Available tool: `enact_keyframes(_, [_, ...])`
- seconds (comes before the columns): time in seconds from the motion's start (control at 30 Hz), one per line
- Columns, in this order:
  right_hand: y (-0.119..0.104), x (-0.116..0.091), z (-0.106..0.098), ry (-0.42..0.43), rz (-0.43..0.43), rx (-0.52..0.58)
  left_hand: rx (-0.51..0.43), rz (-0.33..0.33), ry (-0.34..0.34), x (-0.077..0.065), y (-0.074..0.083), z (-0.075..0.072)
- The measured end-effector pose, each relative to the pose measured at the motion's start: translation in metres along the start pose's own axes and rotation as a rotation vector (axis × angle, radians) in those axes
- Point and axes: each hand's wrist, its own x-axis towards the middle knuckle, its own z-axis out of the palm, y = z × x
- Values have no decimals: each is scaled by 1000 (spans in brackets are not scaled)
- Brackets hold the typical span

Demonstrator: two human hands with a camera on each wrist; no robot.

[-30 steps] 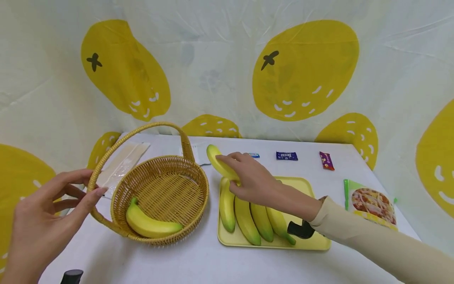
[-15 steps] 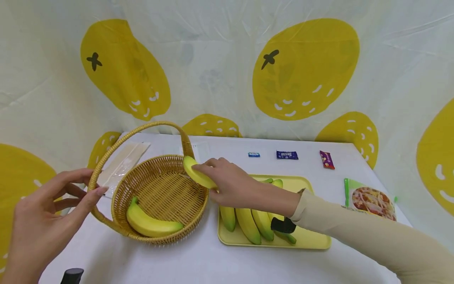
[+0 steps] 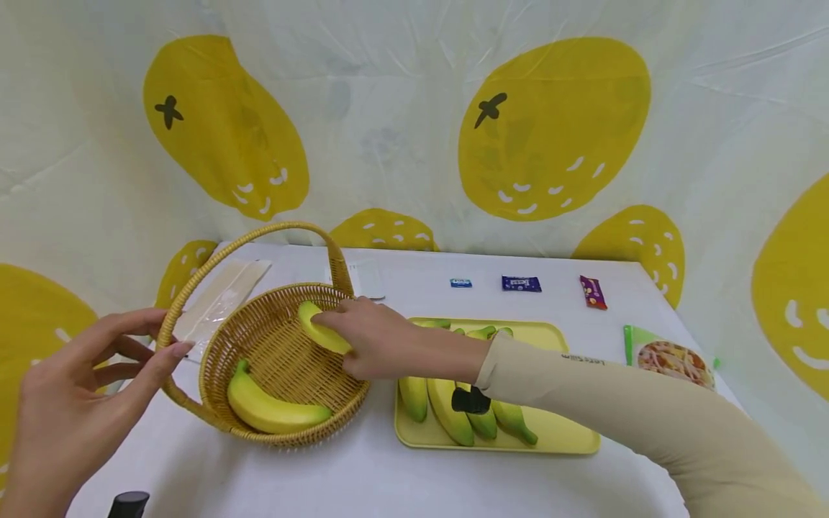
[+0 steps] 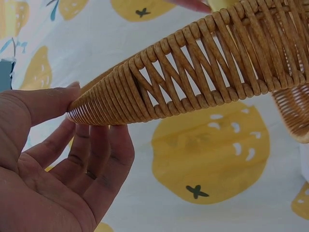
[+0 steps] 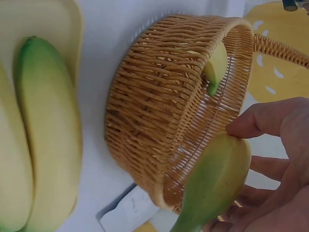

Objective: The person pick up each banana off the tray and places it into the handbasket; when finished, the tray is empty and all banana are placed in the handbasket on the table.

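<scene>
A round wicker basket (image 3: 285, 288) with a tall hooped handle stands at the left of the table. My left hand (image 3: 97, 388) pinches the handle (image 4: 159, 79) between thumb and fingers. Over the basket's right side, my right hand (image 3: 376, 338) grips a banana (image 3: 322, 332), whose green end (image 5: 207, 186) shows in the right wrist view. Another banana (image 3: 275, 404) lies inside the basket at its near side. Several more bananas (image 3: 447, 411) rest in a row on the yellow tray (image 3: 563, 432), partly covered by my right forearm.
Small wrapped snacks, one light blue (image 3: 460, 283), one dark blue (image 3: 520, 283) and one purple (image 3: 592, 292), lie along the back. A pizza-pictured packet (image 3: 673, 363) is at the right. Behind the basket lies a clear-wrapped beige packet (image 3: 223, 291) and a white packet (image 3: 369, 279).
My right hand has carried the banana left, from above the tray to over the basket's inside. My left hand stays on the handle.
</scene>
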Motion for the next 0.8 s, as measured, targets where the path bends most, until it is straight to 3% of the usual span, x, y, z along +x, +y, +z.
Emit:
enact_keyframes(0.4, [-17, 41, 17, -126, -26, 13, -7, -15, 14, -2, 2, -1])
enact_keyframes(0.8, [-19, 63, 40, -201, -38, 45, -17, -19, 1, 0, -1, 1])
